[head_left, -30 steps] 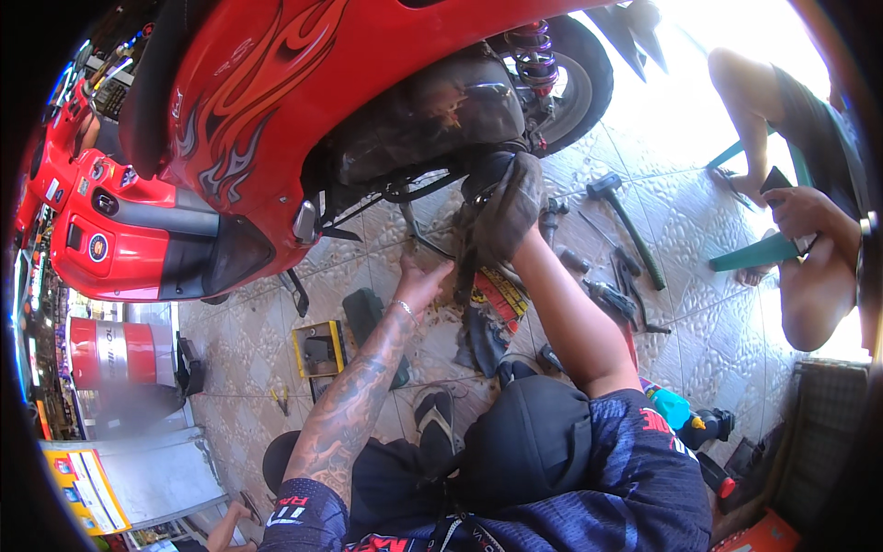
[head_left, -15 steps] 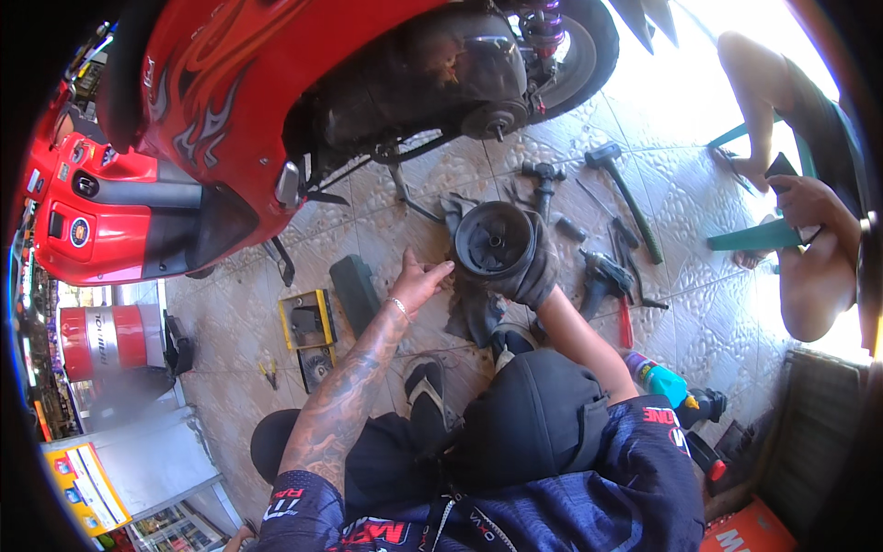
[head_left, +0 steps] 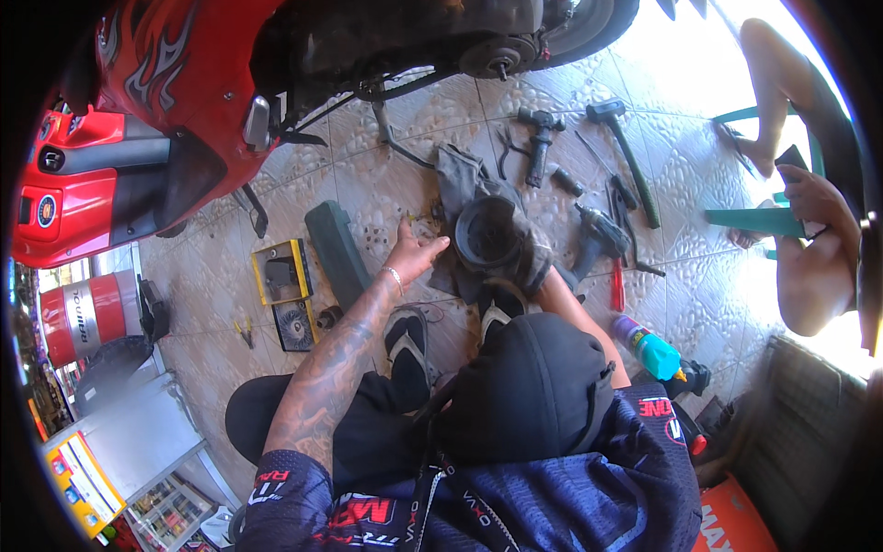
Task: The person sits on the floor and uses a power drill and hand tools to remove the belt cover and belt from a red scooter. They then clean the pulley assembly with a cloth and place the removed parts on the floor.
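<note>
My right hand (head_left: 533, 258), in a dark grey work glove, grips a black round drum (head_left: 487, 234) by its right side. The drum has a raised rim and a recessed face, and it is held low over the floor just ahead of my feet. A grey rag (head_left: 458, 170) lies behind and partly beneath it. My bare left hand (head_left: 418, 254) is beside the drum's left rim, thumb and fingers apart, holding nothing. Whether a fingertip touches the rim cannot be made out. The gloved fingers are partly hidden behind the drum.
Ahead stands a red scooter (head_left: 175, 175) with a bare axle (head_left: 501, 69). To the right lie a hammer (head_left: 625, 161), a power driver (head_left: 598, 241), a red screwdriver (head_left: 617, 285) and a spray bottle (head_left: 648, 348). Leftward are a green case (head_left: 338, 250) and a yellow-edged box (head_left: 282, 271). A person (head_left: 809, 202) sits at right.
My view has shifted, so the scooter appears higher and further left. The drum has tilted in my gloved hand, its inside now more shaded. My left hand remains spread beside it.
</note>
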Demonstrator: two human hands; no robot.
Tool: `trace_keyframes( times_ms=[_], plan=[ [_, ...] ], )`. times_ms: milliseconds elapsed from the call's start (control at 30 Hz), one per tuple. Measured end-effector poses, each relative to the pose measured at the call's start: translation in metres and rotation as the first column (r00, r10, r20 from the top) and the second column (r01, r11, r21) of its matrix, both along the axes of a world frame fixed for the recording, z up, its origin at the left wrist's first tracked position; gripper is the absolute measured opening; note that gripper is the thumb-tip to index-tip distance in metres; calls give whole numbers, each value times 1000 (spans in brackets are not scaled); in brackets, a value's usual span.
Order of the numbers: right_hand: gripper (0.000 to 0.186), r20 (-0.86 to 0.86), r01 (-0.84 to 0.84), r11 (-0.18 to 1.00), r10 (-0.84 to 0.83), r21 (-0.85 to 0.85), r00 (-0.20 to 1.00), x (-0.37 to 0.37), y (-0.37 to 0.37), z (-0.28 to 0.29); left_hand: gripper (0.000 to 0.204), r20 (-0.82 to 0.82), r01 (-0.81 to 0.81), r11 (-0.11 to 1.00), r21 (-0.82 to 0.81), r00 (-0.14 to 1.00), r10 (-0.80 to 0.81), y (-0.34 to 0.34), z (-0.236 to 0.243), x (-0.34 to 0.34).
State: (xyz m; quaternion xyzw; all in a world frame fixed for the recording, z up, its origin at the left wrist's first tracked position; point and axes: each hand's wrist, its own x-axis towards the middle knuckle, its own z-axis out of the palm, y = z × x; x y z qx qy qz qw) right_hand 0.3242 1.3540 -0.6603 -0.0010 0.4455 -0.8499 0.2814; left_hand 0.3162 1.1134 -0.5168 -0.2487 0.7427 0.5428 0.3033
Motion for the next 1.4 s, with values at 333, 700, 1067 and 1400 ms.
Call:
trace_keyframes(
  times_ms=[333, 700, 1067, 1400],
  plan=[
    [56, -530, 269, 882, -25, 388, 848, -31, 15, 98, 88, 15, -66, 964, 258, 998, 64, -8, -1, -5],
    [49, -724, 516, 600, 162, 611, 670, -41, 27, 169, 94, -76, -136, 919, 371, 981, 176, 2, 19, -7],
    [50, -747, 569, 491, 343, 659, 569, -46, 21, 178, 67, -50, -102, 912, 398, 990, 132, 5, 14, -11],
    [39, -681, 490, 486, 389, 724, 621, -81, 12, 175, 59, -39, -136, 761, 635, 977, 208, 15, 27, -15]
  ],
)
